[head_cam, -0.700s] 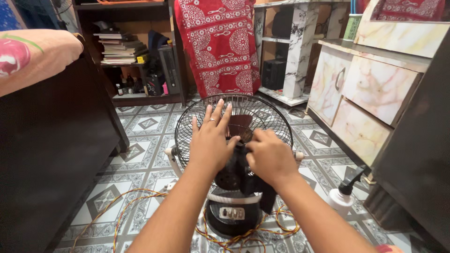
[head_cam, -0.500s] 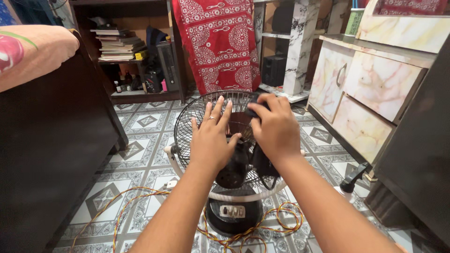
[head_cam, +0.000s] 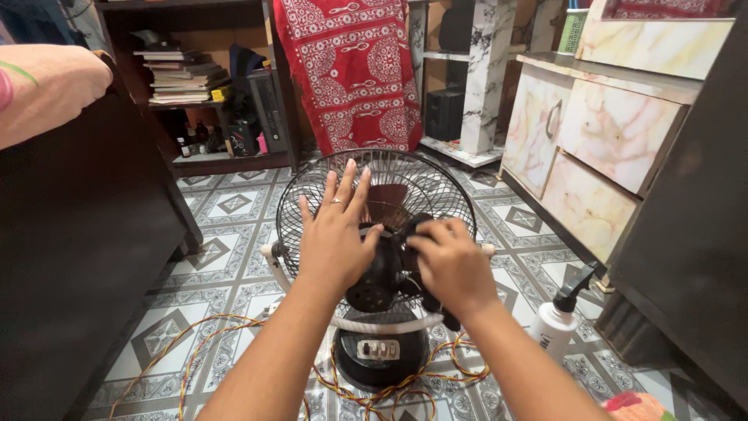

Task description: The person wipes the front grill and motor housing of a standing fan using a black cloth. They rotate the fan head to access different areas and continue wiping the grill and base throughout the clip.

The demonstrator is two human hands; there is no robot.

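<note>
A dark cabinet (head_cam: 86,257) stands close on the left. On the tiled floor (head_cam: 234,204), the left hand (head_cam: 335,238) lies spread flat on the fan (head_cam: 374,234) grille; the right hand (head_cam: 450,265) pinches a dark cloth (head_cam: 425,277) at its motor. A spray bottle (head_cam: 557,323) stands near right.

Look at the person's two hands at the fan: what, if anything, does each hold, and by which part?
Left hand lies flat against the fan's wire guard, gripping nothing. Right hand clutches a dark cloth at its top, against the motor housing.

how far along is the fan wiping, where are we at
Done: nothing reads as finished; the fan stands whole, its wire guard on. In hand: left hand lies flat on the guard, right hand presses a dark cloth at the motor housing. Left: spray bottle stands untouched.
</note>
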